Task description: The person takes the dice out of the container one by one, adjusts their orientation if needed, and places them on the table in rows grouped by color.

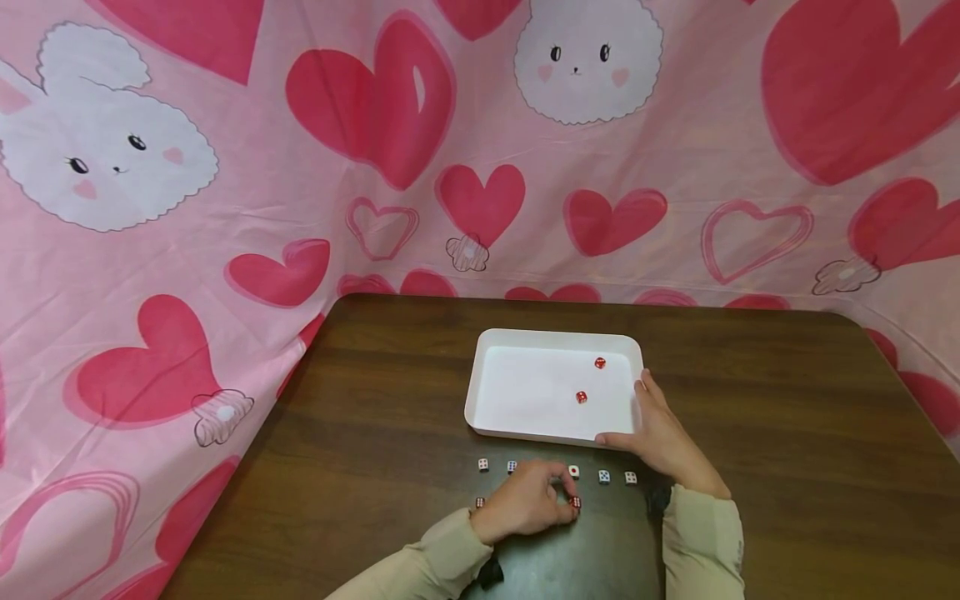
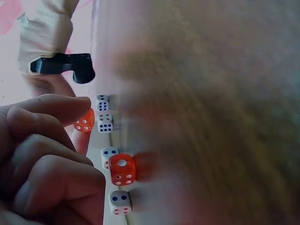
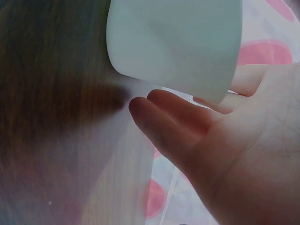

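Note:
My left hand pinches a red die between thumb and index finger, low over the dark table. In the left wrist view that red die shows partly behind a fingertip, the other fingers curled. A second red die stands apart, in front of white dice. My right hand grips the near right corner of a white tray, thumb along the near side and fingers along the right side. The right wrist view shows the tray's outer wall beside this hand. Two red dice lie inside the tray.
A row of white dice, among them one with a red dot and one at the right end, lies between tray and left hand. Pink heart-printed cloth hangs behind the table and on its left.

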Motion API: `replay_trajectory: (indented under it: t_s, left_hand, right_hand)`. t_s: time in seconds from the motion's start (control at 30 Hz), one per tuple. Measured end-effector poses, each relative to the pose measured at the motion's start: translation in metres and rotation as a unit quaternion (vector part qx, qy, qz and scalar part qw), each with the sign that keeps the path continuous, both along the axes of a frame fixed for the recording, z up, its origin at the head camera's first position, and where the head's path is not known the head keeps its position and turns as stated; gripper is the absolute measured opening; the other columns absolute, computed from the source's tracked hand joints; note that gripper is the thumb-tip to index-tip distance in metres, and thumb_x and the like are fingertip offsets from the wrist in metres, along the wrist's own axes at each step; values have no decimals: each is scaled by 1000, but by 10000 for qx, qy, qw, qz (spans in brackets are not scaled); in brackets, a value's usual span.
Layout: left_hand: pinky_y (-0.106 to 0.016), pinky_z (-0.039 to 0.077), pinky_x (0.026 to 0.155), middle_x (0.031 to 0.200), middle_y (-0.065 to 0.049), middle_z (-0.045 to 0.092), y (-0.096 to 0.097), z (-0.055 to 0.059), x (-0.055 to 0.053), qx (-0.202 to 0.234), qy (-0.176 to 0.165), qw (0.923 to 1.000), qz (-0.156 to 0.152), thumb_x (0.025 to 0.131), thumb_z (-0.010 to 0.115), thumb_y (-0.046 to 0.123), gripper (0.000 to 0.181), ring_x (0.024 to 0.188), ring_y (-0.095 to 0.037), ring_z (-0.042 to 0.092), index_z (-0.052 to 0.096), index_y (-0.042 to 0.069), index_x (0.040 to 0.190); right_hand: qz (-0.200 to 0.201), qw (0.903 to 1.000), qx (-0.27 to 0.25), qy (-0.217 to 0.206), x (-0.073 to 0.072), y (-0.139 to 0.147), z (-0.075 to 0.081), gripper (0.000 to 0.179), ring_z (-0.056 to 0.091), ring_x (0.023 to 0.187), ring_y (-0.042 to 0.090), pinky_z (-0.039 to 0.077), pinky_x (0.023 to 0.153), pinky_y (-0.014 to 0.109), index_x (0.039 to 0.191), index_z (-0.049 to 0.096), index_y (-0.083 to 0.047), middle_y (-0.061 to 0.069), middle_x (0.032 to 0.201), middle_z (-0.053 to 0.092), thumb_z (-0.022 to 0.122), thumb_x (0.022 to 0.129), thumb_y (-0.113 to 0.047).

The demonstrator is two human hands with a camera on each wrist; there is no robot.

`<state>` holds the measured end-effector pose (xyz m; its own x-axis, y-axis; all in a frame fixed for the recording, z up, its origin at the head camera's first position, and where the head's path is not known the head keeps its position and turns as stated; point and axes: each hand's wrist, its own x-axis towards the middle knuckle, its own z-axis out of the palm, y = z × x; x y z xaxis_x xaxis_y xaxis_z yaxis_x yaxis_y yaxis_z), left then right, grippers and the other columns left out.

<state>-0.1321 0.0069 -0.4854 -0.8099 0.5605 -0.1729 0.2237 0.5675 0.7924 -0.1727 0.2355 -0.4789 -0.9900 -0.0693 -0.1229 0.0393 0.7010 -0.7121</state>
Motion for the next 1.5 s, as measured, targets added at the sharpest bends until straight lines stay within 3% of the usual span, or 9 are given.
replay_trajectory:
  t_s: [0.2, 0.7, 0.93, 1.2, 1.5]
  left_hand:
    - [-17, 29, 39, 46, 14, 40, 0, 0, 1, -96, -56, 9999, -37, 75, 73, 7, 11, 39, 3, 36, 66, 13, 81]
    - [-17, 35, 47, 51, 13, 46, 2, -2, 1, -493, 218, 9984, -192, 75, 76, 11, 12, 44, 2, 42, 66, 15, 80]
    - [-16, 36, 53, 59, 12, 49, 4, -2, 0, -724, 418, 9962, -259, 74, 78, 15, 12, 55, 2, 43, 67, 18, 79]
    - [-17, 36, 47, 51, 12, 48, 5, -1, 0, -659, 108, 9976, -183, 76, 77, 13, 12, 42, 0, 43, 66, 16, 79]
    - [-19, 37, 46, 47, 10, 49, 5, 0, -1, -644, -46, 9977, -196, 76, 77, 12, 11, 39, -2, 44, 66, 15, 79]
  right_hand:
    - [7, 10000, -4, -46, 1, 0, 1, 121, 17, 140, 52, 22, 111, 63, 147, 11, 16, 35, 155, 3, 85, 69, -40]
    - [-15, 9999, -4, -171, 1, 0, 3, 122, 17, 140, 52, 23, 110, 63, 148, 8, 15, 34, 156, 2, 84, 70, -40]
    - [-13, 9999, -24, -127, 2, 0, 3, 121, 17, 139, 53, 23, 110, 64, 148, 8, 15, 34, 156, 2, 85, 70, -38]
    - [0, 10000, -28, -86, 0, 1, 2, 121, 17, 139, 53, 23, 110, 63, 148, 9, 15, 35, 155, 3, 85, 70, -38]
    - [21, 10000, -35, 27, -1, 1, 0, 119, 17, 139, 53, 23, 110, 64, 147, 12, 15, 36, 155, 4, 85, 69, -37]
